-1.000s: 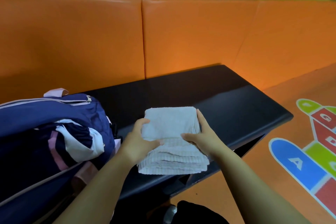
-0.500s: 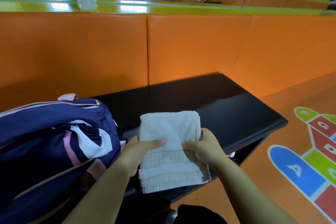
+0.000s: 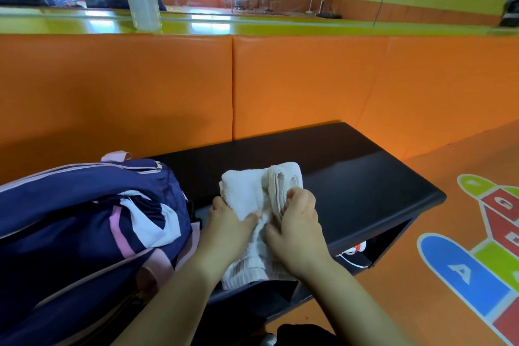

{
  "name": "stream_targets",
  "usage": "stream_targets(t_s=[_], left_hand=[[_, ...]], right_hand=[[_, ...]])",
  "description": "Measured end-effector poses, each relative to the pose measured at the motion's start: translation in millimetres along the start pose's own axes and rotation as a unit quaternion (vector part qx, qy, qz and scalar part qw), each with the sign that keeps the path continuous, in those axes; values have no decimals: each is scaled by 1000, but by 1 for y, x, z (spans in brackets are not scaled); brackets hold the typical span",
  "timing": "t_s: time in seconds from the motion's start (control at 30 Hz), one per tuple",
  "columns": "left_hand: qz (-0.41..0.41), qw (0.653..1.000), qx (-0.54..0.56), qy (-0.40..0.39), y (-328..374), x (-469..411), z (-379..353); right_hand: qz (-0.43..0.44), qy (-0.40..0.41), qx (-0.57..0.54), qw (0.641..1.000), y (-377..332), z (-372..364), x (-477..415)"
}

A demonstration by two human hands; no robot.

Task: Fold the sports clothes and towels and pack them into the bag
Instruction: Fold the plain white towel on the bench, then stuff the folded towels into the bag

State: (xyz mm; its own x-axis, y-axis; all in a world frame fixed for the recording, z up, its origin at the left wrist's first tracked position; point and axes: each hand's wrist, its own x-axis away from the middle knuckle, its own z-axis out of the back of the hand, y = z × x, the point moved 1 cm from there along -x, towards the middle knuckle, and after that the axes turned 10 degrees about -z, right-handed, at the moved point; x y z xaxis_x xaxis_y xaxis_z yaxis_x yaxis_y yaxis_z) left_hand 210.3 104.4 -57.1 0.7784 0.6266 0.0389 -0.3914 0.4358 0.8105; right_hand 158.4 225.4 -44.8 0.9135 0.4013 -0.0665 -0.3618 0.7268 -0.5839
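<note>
Towel [image 3: 247, 194] sits folded small between your hands on the bench [image 3: 351, 182]: left hand [image 3: 227, 222] and right hand [image 3: 297, 227] both grasp it. Bag [image 3: 84, 219], just left of your left hand, is open (clothes already inside); packing this towel remains.

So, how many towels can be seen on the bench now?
1. The white towel is on the black bench, right of the bag, gripped by the left hand and right hand. More may be hidden inside the bag.
</note>
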Motion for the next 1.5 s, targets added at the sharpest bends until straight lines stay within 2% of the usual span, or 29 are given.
stream_targets(t_s=[0.13, 0.23, 0.43, 0.5, 0.63, 0.83, 0.93, 1.17, 1.37, 1.43, 1.5], left_hand=[[19, 989, 135, -62, -5, 0, 3], [11, 975, 205, -90, -8, 1, 10], [-55, 956, 256, -135, -3, 11, 31], [-69, 959, 253, -111, -2, 11, 36], [-68, 963, 250, -76, 2, 16, 38], [-92, 974, 184, -94, 5, 25, 33], [-114, 978, 136, -114, 4, 26, 35], [-152, 974, 81, -144, -3, 34, 50], [-170, 983, -20, -64, -28, 46, 93], [-205, 971, -116, -39, -37, 52, 116], [-246, 941, -230, -12, -45, 61, 142]], right_hand=[[71, 33, 84, 993, 5, -6, 5], [70, 54, 102, 991, 6, -9, 3], [93, 163, 17, 982, -3, 1, 3], [113, 154, 16, 981, -8, 5, 7], [139, 87, 36, 986, -11, -6, 13], [110, 99, 128, 981, -14, -16, 11], [101, 80, 130, 983, -15, -15, 4], [151, 68, 140, 976, -9, -8, -4], [186, 49, 201, 960, -2, 4, 0], [207, 51, 200, 956, -9, 8, 4], [236, 57, 193, 951, -23, 13, 9]])
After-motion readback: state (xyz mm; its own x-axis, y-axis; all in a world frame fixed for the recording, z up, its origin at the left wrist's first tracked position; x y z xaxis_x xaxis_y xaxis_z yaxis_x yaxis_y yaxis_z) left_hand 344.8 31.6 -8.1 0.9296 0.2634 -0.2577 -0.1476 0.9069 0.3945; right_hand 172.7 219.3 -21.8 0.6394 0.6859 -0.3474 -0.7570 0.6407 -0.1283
